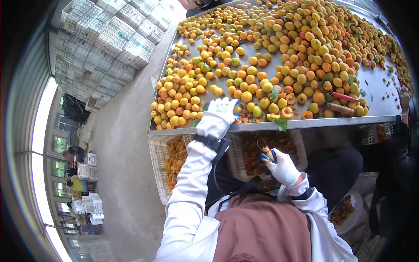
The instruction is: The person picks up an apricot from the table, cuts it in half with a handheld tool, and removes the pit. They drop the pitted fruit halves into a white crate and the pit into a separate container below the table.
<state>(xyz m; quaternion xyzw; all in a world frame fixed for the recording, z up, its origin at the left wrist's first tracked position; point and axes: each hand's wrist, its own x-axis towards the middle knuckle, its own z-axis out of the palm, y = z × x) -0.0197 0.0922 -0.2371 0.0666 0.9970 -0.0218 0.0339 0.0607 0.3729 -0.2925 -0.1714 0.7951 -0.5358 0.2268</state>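
Note:
My left hand [221, 111], in a white glove with blue on the fingers, reaches over the near edge of the metal table [270, 125]. Its fingers look spread, with no fruit visible in them, though the palm side is hidden. Whole apricots [187, 98] lie to its left and ahead of it. My right hand [284, 169], gloved alike, is closed around the wooden handle of a small wire-loop pitting tool [262, 144] below the table edge. Halved apricots [287, 112] rest near the edge, beside a leaf [281, 124].
Under the table stand white crates [158, 172] of apricot pieces. Tools with a red handle [344, 96] and a wooden handle [340, 109] lie among the fruit at right. A white bucket [355, 214] is low right. Stacked crates [104, 39] and people [78, 183] are at left.

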